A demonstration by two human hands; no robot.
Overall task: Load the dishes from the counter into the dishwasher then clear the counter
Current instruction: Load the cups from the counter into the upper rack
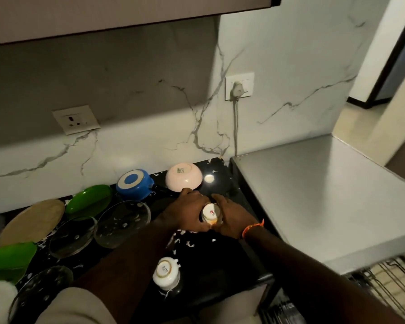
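**Both hands on one inverted cup, counter still loaded**

Left hand (pixel 189 212) and right hand (pixel 229 217) wrap a small white cup (pixel 210 213) from either side, fingers curled round it. The cup is upside down, base up with a red mark on it. Can't tell if it's lifted or still sitting on the black speckled counter (pixel 211 253). Orange band (pixel 253 228) on the right wrist.

Just behind the left hand: pink bowl (pixel 184 177), inverted, tilted, sticker on its base. Left of it, blue pot (pixel 134 183), also inverted, near the wall.

Nearer the camera, between the forearms: white mug (pixel 166 273), upside down, gold ring on the base.

Left side of the counter:
- two clear glass plates (pixel 122 223) overlapping, a third at the lower left edge
- green plates (pixel 89 204), one by the wall, one further forward
- beige plate (pixel 32 222) at the far left

Right of the counter: steel dishwasher top (pixel 318 197), bare. Wire rack (pixel 388 288) visible below its front edge, pulled out.

Wall: marble-look, one socket (pixel 76 119) unused, another with a plug (pixel 237 89) and cable running down.
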